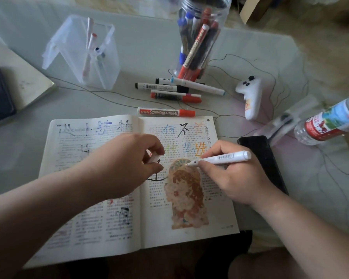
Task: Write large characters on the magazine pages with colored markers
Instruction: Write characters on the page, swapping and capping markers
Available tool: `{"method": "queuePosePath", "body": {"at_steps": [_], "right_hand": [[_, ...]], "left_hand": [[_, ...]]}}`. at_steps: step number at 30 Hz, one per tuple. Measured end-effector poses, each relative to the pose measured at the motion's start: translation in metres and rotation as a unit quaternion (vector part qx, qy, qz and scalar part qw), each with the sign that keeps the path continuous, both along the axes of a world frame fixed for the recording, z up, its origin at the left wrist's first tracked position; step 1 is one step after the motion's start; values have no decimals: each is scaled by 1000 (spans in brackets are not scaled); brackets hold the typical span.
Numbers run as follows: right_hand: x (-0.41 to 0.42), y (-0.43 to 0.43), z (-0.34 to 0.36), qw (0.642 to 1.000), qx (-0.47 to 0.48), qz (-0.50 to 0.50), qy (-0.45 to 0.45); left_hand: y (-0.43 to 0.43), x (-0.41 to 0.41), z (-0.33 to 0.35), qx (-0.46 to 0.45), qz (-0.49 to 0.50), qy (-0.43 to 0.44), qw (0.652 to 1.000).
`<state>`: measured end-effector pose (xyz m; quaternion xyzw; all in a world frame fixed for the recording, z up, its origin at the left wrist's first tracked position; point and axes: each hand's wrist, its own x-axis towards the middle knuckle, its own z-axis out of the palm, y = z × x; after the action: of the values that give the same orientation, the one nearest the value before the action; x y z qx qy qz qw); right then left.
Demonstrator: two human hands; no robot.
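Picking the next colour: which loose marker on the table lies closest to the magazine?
The red-capped whiteboard marker, lying alone just beyond the magazine's top edge. The other loose markers sit in a cluster farther back, by the jar.

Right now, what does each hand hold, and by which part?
The right hand pinches the white marker near its tip end. The left hand pinches a small white piece, probably the cap.

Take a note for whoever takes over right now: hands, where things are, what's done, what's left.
Right hand grips the white marker, tip at the top of the right page's illustration.
Left hand pinches what looks like its cap over the magazine.
Spare markers lie above it and stand in the jar.
Done: large characters across both pages' tops.
Left: the lower right page.
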<state>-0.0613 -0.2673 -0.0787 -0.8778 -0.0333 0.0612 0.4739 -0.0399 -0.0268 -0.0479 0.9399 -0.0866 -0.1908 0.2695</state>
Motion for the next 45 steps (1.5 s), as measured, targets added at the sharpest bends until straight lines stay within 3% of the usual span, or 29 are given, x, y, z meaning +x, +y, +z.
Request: {"method": "queuePosePath", "body": {"at_steps": [10, 17, 28, 34, 40, 45], "right_hand": [[2, 0, 2, 1000, -1, -7, 13], [7, -2, 3, 998, -19, -65, -11], [5, -3, 4, 999, 34, -16, 31], [5, -2, 2, 999, -24, -6, 29], [5, -2, 3, 999, 13, -32, -4], [4, -2, 1, 1000, -20, -6, -8]], "left_hand": [[1, 0, -4, -22, -14, -18, 999], [4, 0, -6, -13, -28, -19, 999], [3, -1, -9, 4, -42, -3, 999], [1, -2, -7, 18, -52, -11, 998], [1, -1, -7, 11, -42, -3, 999], [2, -1, -8, 12, -43, -4, 999]]}}
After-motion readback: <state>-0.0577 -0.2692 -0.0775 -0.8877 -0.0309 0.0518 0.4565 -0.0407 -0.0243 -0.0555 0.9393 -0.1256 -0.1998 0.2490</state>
